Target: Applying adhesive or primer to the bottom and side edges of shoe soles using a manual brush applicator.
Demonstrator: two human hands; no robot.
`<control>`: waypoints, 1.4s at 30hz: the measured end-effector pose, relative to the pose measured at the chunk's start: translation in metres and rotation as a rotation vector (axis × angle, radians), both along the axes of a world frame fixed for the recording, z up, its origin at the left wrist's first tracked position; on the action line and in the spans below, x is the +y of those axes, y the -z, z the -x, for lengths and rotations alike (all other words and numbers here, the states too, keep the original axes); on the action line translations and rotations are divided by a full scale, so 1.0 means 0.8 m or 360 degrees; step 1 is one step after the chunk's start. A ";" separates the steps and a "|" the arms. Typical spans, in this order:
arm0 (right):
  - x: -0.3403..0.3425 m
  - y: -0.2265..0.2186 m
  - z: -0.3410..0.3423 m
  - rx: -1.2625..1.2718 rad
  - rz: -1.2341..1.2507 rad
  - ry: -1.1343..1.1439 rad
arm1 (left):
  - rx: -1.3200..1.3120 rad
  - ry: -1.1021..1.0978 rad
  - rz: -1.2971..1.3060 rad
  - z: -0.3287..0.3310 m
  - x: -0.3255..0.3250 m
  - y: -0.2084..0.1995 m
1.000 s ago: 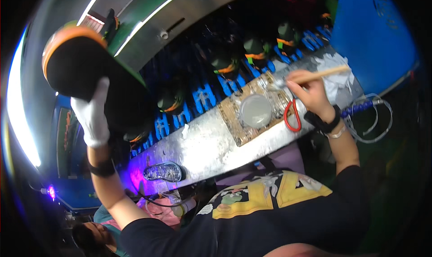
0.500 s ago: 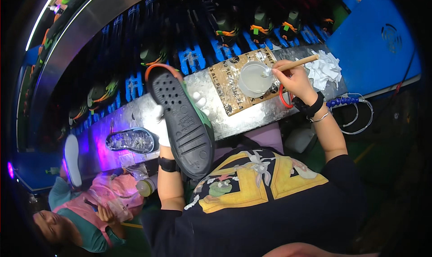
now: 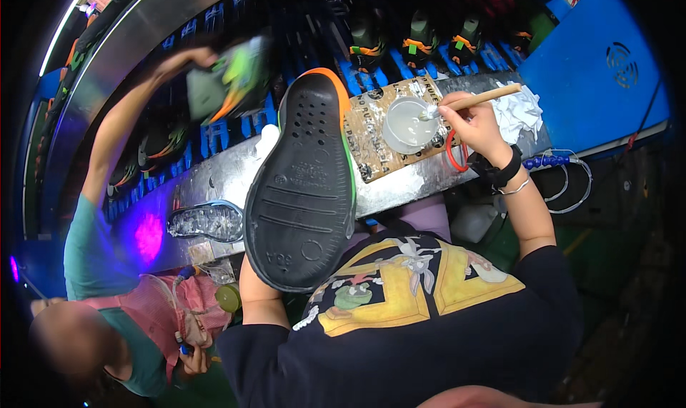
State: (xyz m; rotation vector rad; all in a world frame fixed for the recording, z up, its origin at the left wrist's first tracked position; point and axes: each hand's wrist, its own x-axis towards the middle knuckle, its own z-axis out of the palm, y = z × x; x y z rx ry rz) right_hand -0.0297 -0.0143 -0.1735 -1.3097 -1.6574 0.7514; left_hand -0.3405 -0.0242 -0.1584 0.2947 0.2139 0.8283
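A black shoe sole [image 3: 299, 186] with an orange and green rim is raised before me, its holed and ribbed face toward the view. My left hand [image 3: 267, 141], in a white glove, grips it from behind; only a little of the glove shows beside its edge. In my right hand [image 3: 474, 124] is a brush [image 3: 493, 96] with a wooden handle. Its bristles are over a clear round tub [image 3: 408, 133] of cloudy liquid. The tub stands on a brown cardboard sheet [image 3: 366, 131].
Another sole [image 3: 206, 222] lies on the metal bench [image 3: 400, 186] at left. White scraps [image 3: 517, 113] pile beyond my right hand. Shoes [image 3: 419, 38] on blue holders line the far side. At left a co-worker's arm [image 3: 114, 143] reaches out with a blurred shoe [image 3: 229, 79].
The sole in my left hand has come up and right, turning its underside more to view. The co-worker has reached toward the blue holders with a shoe. My right hand has barely moved.
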 end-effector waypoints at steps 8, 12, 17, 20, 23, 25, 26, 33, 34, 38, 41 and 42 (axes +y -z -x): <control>-0.004 -0.059 0.038 0.0330 -0.0440 -0.0141 | 0.0224 -0.0056 -0.0124 -0.010 0.006 -0.012; 0.007 -0.053 0.046 0.0172 -0.0574 -0.0226 | 0.0334 -0.0094 -0.0185 -0.013 0.009 -0.020; 0.019 -0.055 0.048 0.0003 -0.0713 -0.0242 | 0.0481 -0.0148 -0.0245 -0.013 0.011 -0.025; 0.027 -0.061 0.051 0.0007 -0.0854 -0.0371 | 0.0568 -0.0169 -0.0279 -0.015 0.010 -0.029; 0.035 -0.067 0.056 -0.0076 -0.1003 -0.0463 | 0.0657 -0.0188 -0.0313 -0.018 0.008 -0.033; 0.033 -0.073 0.063 -0.0082 -0.0974 -0.0456 | 0.0715 -0.0202 -0.0333 -0.019 0.006 -0.035; 0.031 -0.075 0.064 -0.0090 -0.0945 -0.0447 | 0.0745 -0.0207 -0.0344 -0.020 0.006 -0.036; 0.021 -0.064 0.052 0.0029 -0.0666 -0.0263 | 0.0950 -0.0240 -0.0396 -0.024 -0.002 -0.036; 0.018 -0.061 0.051 0.0043 -0.0610 -0.0267 | 0.0979 -0.0245 -0.0401 -0.025 -0.003 -0.035; 0.005 -0.054 0.056 0.0025 -0.0500 -0.0267 | 0.1098 -0.0275 -0.0424 -0.028 -0.004 -0.033; -0.004 -0.053 0.056 0.0160 -0.0353 -0.0349 | 0.1189 -0.0296 -0.0443 -0.029 -0.007 -0.033; -0.010 -0.060 0.058 0.0265 -0.0278 -0.0364 | 0.1218 -0.0302 -0.0459 -0.030 -0.012 -0.036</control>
